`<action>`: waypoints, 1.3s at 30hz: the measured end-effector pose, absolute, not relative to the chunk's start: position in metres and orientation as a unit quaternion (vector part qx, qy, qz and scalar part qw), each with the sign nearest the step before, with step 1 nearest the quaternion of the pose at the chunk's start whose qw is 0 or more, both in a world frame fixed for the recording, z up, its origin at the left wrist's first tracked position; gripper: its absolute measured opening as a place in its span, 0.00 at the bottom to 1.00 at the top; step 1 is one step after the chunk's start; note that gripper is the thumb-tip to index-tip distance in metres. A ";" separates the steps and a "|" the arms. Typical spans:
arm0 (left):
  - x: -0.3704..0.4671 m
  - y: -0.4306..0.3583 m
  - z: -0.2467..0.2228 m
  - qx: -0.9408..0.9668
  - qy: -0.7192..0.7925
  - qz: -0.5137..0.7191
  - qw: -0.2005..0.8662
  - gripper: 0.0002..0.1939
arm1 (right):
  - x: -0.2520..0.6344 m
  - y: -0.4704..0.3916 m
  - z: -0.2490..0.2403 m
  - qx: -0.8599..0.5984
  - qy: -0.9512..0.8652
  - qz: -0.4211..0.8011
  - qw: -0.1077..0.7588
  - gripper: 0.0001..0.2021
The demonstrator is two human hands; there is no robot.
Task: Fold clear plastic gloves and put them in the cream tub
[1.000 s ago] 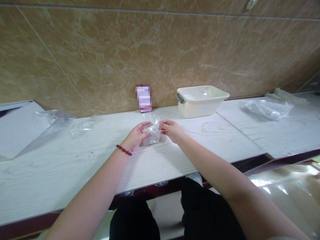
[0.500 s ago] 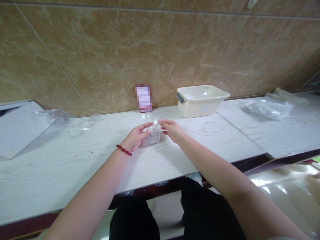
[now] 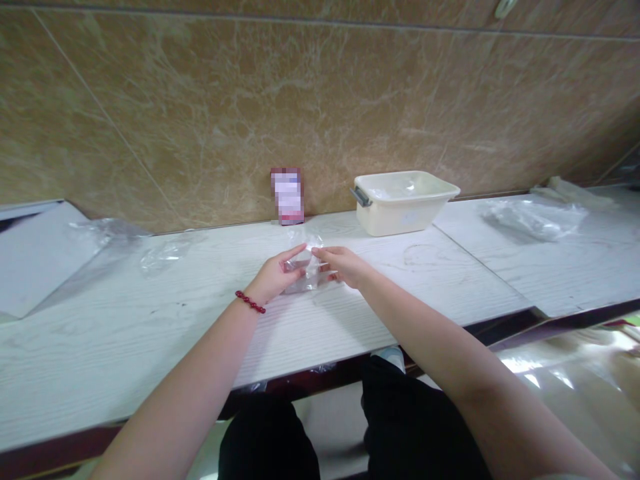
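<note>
A small clear plastic bag (image 3: pixel 303 279) is between my two hands, just above the white wood-grain table (image 3: pixel 310 333). My left hand (image 3: pixel 277 275), with a red bead bracelet at the wrist, grips the bag's left side between thumb and fingers. From the right, my right hand (image 3: pixel 343 265) pinches the bag's upper right part with thumb and forefinger, the other fingers curled beneath. Whatever lies inside the bag is too unclear to name.
Against the marbled wall leans a blurred red-edged card or phone (image 3: pixel 289 197). A cream bin (image 3: pixel 400 215) with a grey handle stands at the back right. Clear plastic bags (image 3: pixel 537 217) lie farther right, a thin clear bag (image 3: pixel 167 253) left, a white box (image 3: pixel 45 257) far left.
My right hand has moved slightly down and left over the bag. The bag has shifted and creased between my hands. My left hand has barely moved.
</note>
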State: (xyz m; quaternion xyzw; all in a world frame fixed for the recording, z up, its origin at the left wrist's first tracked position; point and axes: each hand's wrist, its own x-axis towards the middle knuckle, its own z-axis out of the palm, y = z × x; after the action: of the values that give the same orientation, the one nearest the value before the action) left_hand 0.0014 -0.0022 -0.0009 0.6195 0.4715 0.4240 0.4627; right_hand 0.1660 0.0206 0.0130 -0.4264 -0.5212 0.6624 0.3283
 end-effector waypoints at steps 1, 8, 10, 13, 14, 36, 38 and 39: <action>0.001 -0.003 -0.001 0.617 0.472 0.426 0.463 0.31 | 0.166 0.021 0.013 -0.426 -0.516 0.667 0.329 0.14; 0.001 -0.003 -0.002 0.582 0.442 0.455 0.508 0.32 | 0.165 0.023 0.009 -0.421 -0.451 0.692 0.376 0.03; 0.001 -0.002 -0.002 0.589 0.432 0.464 0.501 0.33 | 0.164 0.024 0.008 -0.419 -0.438 0.697 0.383 0.02; 0.002 -0.002 -0.001 0.602 0.410 0.468 0.502 0.35 | 0.165 0.025 0.009 -0.416 -0.425 0.699 0.396 0.02; 0.002 -0.002 -0.001 0.603 0.400 0.467 0.508 0.36 | 0.166 0.025 0.009 -0.416 -0.423 0.698 0.400 0.02; 0.006 0.000 -0.002 0.538 0.332 0.490 0.600 0.35 | 0.250 0.103 0.126 -0.497 -0.573 0.493 0.427 0.04; 0.006 0.004 -0.005 0.533 0.338 0.490 0.601 0.35 | 0.269 0.124 0.145 -0.510 -0.566 0.465 0.451 0.04; 0.006 0.005 -0.006 0.531 0.342 0.492 0.599 0.35 | 0.278 0.134 0.153 -0.517 -0.563 0.450 0.462 0.03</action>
State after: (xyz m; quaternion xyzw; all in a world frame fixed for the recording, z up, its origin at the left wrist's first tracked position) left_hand 0.0058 0.0051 -0.0061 0.5306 0.3417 0.4924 0.5994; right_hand 0.2784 0.1341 0.1526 -0.5169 -0.5629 0.4495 0.4624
